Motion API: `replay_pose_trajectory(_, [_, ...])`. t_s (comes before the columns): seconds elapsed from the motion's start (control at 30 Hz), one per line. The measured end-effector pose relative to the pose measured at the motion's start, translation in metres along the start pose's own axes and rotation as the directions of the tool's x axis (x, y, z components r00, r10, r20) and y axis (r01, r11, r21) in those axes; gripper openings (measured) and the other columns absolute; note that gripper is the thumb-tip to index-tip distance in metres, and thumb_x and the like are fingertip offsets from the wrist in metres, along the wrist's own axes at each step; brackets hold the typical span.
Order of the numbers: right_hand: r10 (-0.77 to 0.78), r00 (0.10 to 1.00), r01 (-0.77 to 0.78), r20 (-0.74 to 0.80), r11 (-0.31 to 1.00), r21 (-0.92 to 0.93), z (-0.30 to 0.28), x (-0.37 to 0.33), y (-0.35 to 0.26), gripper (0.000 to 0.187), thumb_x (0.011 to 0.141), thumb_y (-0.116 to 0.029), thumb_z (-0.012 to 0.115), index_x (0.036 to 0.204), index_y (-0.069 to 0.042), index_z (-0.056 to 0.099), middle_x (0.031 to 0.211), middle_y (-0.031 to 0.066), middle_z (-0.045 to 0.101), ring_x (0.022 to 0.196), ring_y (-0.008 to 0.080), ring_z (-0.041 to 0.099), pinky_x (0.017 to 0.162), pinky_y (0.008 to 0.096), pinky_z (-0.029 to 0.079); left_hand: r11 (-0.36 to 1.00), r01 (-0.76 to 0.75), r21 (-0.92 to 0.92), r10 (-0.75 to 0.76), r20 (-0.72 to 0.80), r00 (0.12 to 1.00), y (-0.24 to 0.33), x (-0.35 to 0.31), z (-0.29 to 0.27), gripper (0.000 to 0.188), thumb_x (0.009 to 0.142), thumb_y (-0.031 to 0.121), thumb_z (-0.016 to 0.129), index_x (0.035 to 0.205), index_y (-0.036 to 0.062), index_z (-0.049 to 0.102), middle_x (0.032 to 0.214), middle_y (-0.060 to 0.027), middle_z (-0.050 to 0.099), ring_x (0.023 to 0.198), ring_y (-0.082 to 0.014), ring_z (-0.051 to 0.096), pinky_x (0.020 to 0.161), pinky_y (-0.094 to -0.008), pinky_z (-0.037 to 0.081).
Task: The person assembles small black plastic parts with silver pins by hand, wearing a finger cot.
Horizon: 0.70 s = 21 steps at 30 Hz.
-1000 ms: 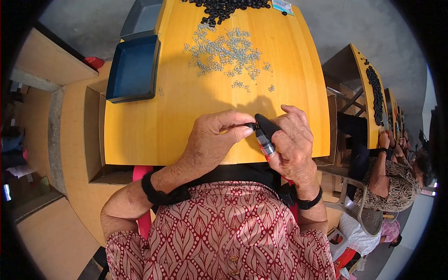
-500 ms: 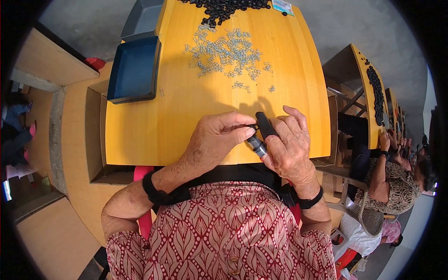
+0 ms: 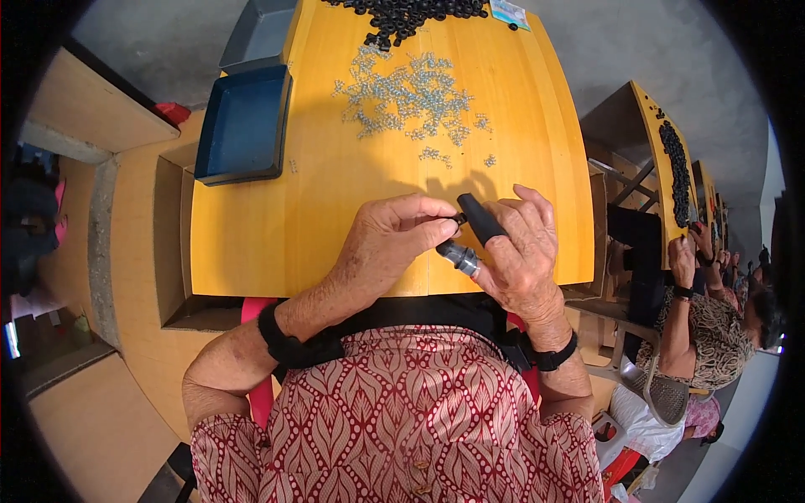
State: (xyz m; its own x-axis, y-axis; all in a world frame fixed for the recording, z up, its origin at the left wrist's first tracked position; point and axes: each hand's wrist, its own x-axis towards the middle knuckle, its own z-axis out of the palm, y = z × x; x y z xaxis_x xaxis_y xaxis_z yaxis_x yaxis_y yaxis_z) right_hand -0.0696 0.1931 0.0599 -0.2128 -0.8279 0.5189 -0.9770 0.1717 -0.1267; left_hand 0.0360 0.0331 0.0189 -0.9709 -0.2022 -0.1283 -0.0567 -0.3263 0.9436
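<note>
"How do we find the fingers of the left hand [image 3: 377, 239]?"

"Thumb and index finger are closed in a pinch, and we see a small black piece [image 3: 459, 220] sticking out at their tips."

"And the right hand [image 3: 527, 260]?"

"Just beside the left. Its index finger wears a black sleeve [image 3: 482, 222] and its thumb a dark-and-clear wrap [image 3: 461, 257]. Those two are spread apart, the other fingers raised and loosely bent, and we make out no hold on anything."

"So where is the piece against these right fingers?"

"By the opening between them, close to the sleeve and beyond the wrap's dark end. Whether it touches the sleeve, we cannot tell."

"What do we have farther out?"

"Both hands are over the near part of the yellow tabletop [image 3: 327, 201]. Past them springs [image 3: 398, 94] lie scattered, then a heap of black parts [image 3: 407, 12], with a packet [image 3: 509, 14] to its right. At the left edge we have a blue tray [image 3: 243, 126], a grey tray [image 3: 258, 38] behind it."

"And far right?"

"A co-worker [image 3: 713, 339] at another table, where dark parts [image 3: 674, 168] lie in a long row."
</note>
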Motion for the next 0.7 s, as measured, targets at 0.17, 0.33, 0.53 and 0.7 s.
replay_pose_trajectory(0.17, [-0.035, 0.999, 0.035, -0.037, 0.999, 0.016, 0.0083, 0.0013, 0.0018, 0.021, 0.062, -0.014, 0.077, 0.075, -0.003, 0.064, 0.084, 0.0097, 0.058, 0.080, 0.0251, 0.059, 0.091, 0.0488, 0.045, 1.000, 0.004, -0.018, -0.005, -0.043, 0.999, 0.0019, 0.0005, 0.0024, 0.020, 0.090, 0.009, 0.063, 0.106, -0.0012, 0.066, 0.094, -0.0036, 0.067, 0.090, -0.0089, 0.059, 0.083, -0.0244, 0.047])
replay_pose_trajectory(0.33, [-0.043, 0.998, 0.045, -0.035, 0.998, 0.042, 0.0098, 0.0006, 0.0033, 0.020, 0.061, -0.013, 0.077, 0.072, -0.003, 0.063, 0.081, 0.0098, 0.058, 0.079, 0.0251, 0.058, 0.090, 0.0487, 0.046, 0.990, 0.005, 0.139, -0.001, -0.026, 1.000, 0.0042, 0.0012, -0.0006, 0.019, 0.089, 0.009, 0.063, 0.104, -0.0020, 0.067, 0.095, -0.0029, 0.067, 0.090, -0.0087, 0.059, 0.083, -0.0241, 0.047])
replay_pose_trajectory(0.53, [-0.060, 0.997, 0.062, -0.046, 0.996, 0.057, 0.0108, -0.0001, 0.0050, 0.020, 0.060, -0.011, 0.076, 0.071, -0.002, 0.062, 0.079, 0.0094, 0.056, 0.077, 0.0253, 0.057, 0.090, 0.0488, 0.046, 0.984, -0.031, 0.174, 0.035, -0.020, 0.999, 0.0008, 0.0019, -0.0017, 0.020, 0.089, 0.009, 0.063, 0.105, -0.0026, 0.067, 0.094, -0.0032, 0.067, 0.089, -0.0088, 0.059, 0.082, -0.0238, 0.047])
replay_pose_trajectory(0.7, [-0.062, 0.998, 0.063, -0.009, 0.995, 0.078, 0.0115, -0.0005, 0.0084, 0.022, 0.061, -0.011, 0.076, 0.072, -0.002, 0.060, 0.075, 0.0087, 0.052, 0.075, 0.0259, 0.055, 0.088, 0.0487, 0.047, 0.980, -0.010, 0.197, 0.017, -0.037, 0.999, -0.0014, 0.0016, -0.0009, 0.018, 0.089, 0.008, 0.063, 0.103, -0.0027, 0.067, 0.092, -0.0027, 0.068, 0.087, -0.0082, 0.060, 0.080, -0.0231, 0.048])
